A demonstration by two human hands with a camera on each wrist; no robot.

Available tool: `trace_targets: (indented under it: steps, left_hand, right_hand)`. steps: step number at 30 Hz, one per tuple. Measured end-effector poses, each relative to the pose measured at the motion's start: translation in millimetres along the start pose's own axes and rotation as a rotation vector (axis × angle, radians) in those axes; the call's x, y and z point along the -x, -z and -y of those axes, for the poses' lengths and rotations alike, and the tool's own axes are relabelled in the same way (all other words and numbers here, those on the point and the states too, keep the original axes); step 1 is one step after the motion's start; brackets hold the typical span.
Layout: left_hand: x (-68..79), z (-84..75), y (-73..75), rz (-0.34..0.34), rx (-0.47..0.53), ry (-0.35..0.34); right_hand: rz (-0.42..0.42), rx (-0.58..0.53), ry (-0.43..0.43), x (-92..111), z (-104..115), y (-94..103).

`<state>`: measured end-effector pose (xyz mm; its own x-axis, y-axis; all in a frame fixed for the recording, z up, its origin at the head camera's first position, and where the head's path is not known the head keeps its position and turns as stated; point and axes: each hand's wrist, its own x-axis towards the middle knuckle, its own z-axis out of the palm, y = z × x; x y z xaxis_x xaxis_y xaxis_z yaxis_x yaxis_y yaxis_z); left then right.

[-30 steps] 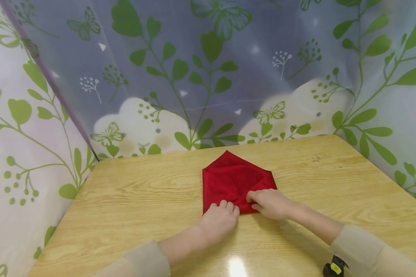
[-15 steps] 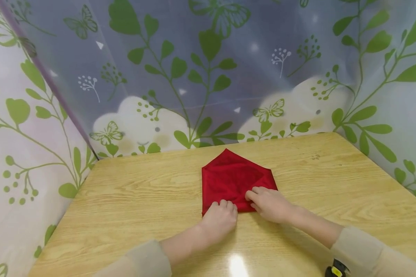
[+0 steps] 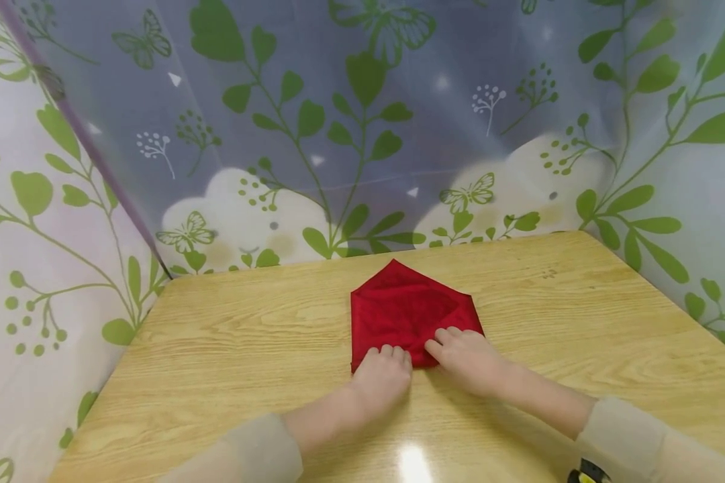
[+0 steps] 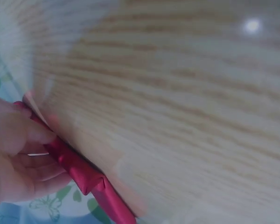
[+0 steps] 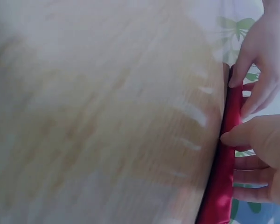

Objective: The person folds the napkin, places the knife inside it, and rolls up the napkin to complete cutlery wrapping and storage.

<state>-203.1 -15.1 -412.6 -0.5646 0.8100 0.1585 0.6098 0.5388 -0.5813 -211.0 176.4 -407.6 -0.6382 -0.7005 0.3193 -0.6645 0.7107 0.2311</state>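
A shiny red cloth [image 3: 411, 308] lies on the wooden table in the head view, folded to a point at its far side and turned up in a fold along its near edge. My left hand [image 3: 382, 381] grips that near edge left of its middle. To its right, my right hand [image 3: 468, 362] pinches the same edge. In the left wrist view, the left thumb [image 4: 39, 134] is on the near side of the red fold [image 4: 84, 175], with the fingers behind it. The right thumb [image 5: 235, 136] presses the fold likewise in the right wrist view.
The wooden table [image 3: 248, 335] extends around the cloth on all sides. Fabric screens printed with leaves and butterflies [image 3: 290, 147] stand along its back and sides. A black device with a yellow mark [image 3: 589, 471] sits under the right sleeve.
My right hand has shifted slightly left, closer to the left hand, and its thumb has gone out of sight in the head view. My left hand has kept its hold on the near edge.
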Motion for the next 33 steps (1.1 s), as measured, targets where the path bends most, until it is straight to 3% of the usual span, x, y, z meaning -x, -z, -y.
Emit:
trace_targets:
  steps: [9, 18, 25, 33]
  left_hand:
    - [-5.7, 4.2, -4.6, -0.020, 0.065, 0.033]
    - [-11.7, 8.9, -5.0, 0.129, 0.227, 0.060]
    - [-13.4, 11.0, -7.3, 0.165, 0.239, 0.098]
    - [-12.5, 18.4, -8.0, 0.179, 0.321, 0.073]
  right_hand:
    - [-0.015, 0.056, 0.020, -1.1, -1.0, -7.4]
    - [-0.046, 0.067, 0.042, -1.7, -6.5, -16.0]
    - [-0.017, 0.082, 0.070, -0.6, -8.9, -15.9]
    - [0.017, 0.045, 0.113, -1.7, -13.2, -13.9]
